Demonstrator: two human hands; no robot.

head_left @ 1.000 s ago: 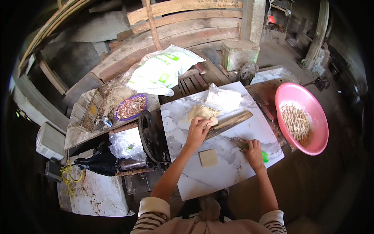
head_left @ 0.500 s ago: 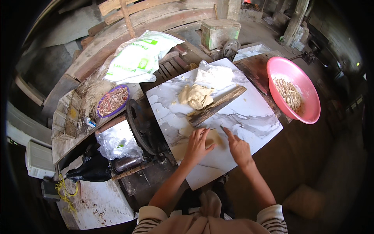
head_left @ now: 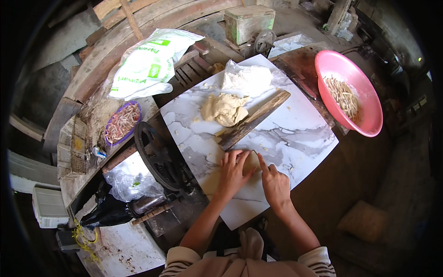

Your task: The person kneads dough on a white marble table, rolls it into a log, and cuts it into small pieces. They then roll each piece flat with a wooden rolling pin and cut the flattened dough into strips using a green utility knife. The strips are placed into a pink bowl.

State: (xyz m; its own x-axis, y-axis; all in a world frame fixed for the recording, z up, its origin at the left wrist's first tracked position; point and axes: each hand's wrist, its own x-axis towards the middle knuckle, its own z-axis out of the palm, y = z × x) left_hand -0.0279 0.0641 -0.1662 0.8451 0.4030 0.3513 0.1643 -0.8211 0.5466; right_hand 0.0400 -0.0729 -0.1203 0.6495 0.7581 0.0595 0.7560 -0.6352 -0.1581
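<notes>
My left hand lies with its fingers spread on a thin, pale yellow sheet of dough. Close beside it, my right hand is closed with its index finger stretched forward. It grips what looks like a knife, of which little more than a small dark tip shows by the fingertip; the rest is hidden under the hand. Beyond my hands, a worn wooden board lies slantwise on the marble-patterned tabletop. A soft lump of dough rests against its far-left side.
A clear bag of white powder sits at the table's far end. The pink basin at right holds pale strips. On the left are a black hand wheel, a purple-rimmed basket of pinkish strips and a large white sack.
My right hand has shifted left and toward me, closer to the left hand. My left hand stays on the dough sheet. The whole view has tilted slightly.
</notes>
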